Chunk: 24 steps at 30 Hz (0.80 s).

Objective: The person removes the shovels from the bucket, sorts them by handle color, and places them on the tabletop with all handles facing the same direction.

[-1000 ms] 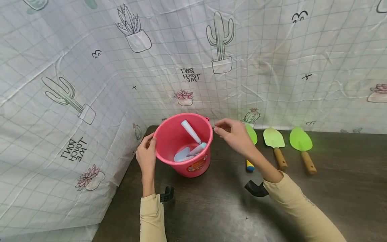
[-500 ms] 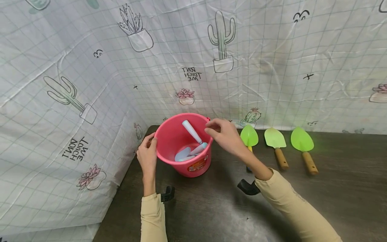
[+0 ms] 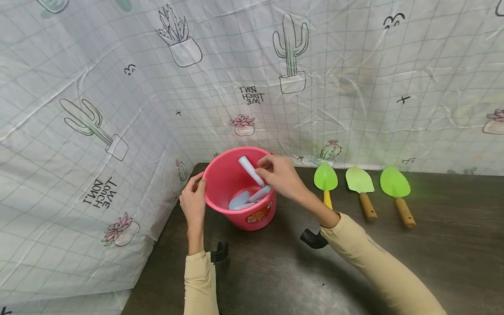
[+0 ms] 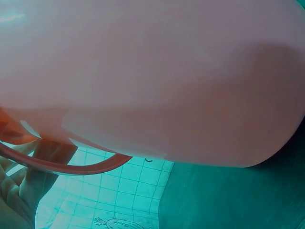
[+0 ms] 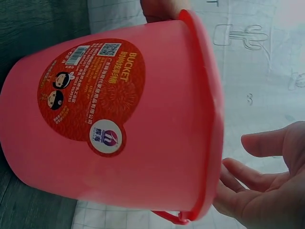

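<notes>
A pink bucket (image 3: 214, 181) stands on the dark table with several pale-blue tools inside. One tool's handle (image 3: 249, 168) leans up against the inner wall; a broad blade (image 3: 238, 200) and another handle (image 3: 260, 193) lie lower down. My left hand (image 3: 193, 200) grips the rim on the left side. In the left wrist view the bucket's wall (image 4: 157, 86) covers most of the picture, with the curved carrying handle (image 4: 90, 169) below. My right hand (image 3: 281, 177) reaches over the right rim, fingertips beside the leaning handle. The right wrist view shows its thumb and fingers (image 5: 262, 145) apart, some hidden behind the rim.
To the right, a green trowel with a yellow handle (image 3: 326, 176), a pale-green one (image 3: 359, 180) and a bright-green one (image 3: 395, 181), both wooden-handled, lie in a row. A cactus-print cloth (image 3: 252, 57) hangs behind and at the left.
My right hand has moved left, from outside the bucket to above its opening. This uncovers the yellow-handled trowel. My left hand stays at the rim.
</notes>
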Each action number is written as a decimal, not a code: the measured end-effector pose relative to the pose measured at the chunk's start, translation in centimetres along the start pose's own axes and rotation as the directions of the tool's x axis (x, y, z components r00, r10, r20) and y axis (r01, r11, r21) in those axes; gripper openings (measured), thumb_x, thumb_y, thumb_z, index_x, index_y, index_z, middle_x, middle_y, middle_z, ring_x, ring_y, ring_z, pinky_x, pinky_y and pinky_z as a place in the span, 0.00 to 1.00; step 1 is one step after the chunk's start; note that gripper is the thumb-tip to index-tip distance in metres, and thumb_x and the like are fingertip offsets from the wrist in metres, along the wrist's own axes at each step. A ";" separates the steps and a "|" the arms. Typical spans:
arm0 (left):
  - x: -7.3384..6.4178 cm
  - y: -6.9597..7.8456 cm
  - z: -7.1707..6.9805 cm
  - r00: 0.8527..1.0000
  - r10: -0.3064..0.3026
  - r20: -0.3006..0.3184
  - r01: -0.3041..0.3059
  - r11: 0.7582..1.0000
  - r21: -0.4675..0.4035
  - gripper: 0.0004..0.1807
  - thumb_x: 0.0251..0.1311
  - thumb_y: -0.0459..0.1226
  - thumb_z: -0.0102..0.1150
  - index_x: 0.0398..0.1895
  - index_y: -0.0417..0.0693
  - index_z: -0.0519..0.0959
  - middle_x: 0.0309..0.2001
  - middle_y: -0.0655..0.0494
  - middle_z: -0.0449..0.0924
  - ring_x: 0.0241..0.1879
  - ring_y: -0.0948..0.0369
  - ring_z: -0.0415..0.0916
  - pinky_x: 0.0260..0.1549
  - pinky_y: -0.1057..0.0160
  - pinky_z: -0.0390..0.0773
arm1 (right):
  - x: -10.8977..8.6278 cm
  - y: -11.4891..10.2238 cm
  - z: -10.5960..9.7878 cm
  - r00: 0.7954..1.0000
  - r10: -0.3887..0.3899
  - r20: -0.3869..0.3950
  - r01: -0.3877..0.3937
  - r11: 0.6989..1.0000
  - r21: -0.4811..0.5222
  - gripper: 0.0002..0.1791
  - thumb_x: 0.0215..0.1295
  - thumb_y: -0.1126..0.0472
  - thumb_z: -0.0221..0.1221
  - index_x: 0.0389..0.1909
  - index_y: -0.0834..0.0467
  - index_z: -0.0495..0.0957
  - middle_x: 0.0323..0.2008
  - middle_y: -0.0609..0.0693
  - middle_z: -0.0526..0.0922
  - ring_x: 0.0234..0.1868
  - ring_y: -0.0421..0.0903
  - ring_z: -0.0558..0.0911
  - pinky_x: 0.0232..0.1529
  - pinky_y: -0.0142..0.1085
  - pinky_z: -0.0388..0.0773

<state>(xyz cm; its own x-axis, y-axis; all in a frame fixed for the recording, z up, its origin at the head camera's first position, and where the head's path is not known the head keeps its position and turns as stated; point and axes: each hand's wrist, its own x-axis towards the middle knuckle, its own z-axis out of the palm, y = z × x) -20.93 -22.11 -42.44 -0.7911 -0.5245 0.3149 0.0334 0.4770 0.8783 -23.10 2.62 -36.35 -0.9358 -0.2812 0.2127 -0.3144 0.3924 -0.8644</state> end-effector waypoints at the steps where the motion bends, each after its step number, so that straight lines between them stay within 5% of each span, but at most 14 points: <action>1: 0.0 0.0 0.0 1.000 0.001 0.001 -0.001 1.000 0.000 0.16 0.67 0.42 0.59 0.53 0.49 0.89 0.38 0.45 0.89 0.34 0.49 0.83 0.35 0.59 0.71 | 0.2 0.0 0.2 1.000 0.004 0.008 -0.004 1.000 -0.006 0.15 0.69 0.65 0.62 0.52 0.70 0.82 0.44 0.60 0.87 0.43 0.55 0.84 0.45 0.46 0.81; 13: 0.3 0.1 0.0 1.000 -0.011 0.003 0.011 1.000 -0.001 0.16 0.66 0.42 0.60 0.53 0.49 0.89 0.39 0.44 0.89 0.38 0.47 0.85 0.43 0.52 0.72 | 1.6 -0.1 1.8 0.998 0.021 0.067 -0.018 0.999 -0.032 0.17 0.69 0.66 0.62 0.54 0.72 0.81 0.46 0.60 0.86 0.44 0.54 0.83 0.45 0.44 0.82; 24: 0.4 0.0 0.0 1.000 -0.006 0.010 0.006 1.000 -0.006 0.17 0.67 0.41 0.59 0.54 0.48 0.88 0.39 0.45 0.89 0.37 0.48 0.84 0.38 0.56 0.71 | 3.1 0.2 2.6 0.997 0.045 0.062 -0.042 0.998 -0.051 0.18 0.69 0.66 0.62 0.55 0.72 0.80 0.45 0.60 0.86 0.44 0.53 0.82 0.45 0.43 0.81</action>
<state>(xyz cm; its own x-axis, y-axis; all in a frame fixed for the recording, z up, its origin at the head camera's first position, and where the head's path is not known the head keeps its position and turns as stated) -21.27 -22.31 -42.29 -0.7973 -0.5202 0.3061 0.0321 0.4698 0.8822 -25.64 -0.44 -36.99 -0.9373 -0.3172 0.1444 -0.2822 0.4478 -0.8484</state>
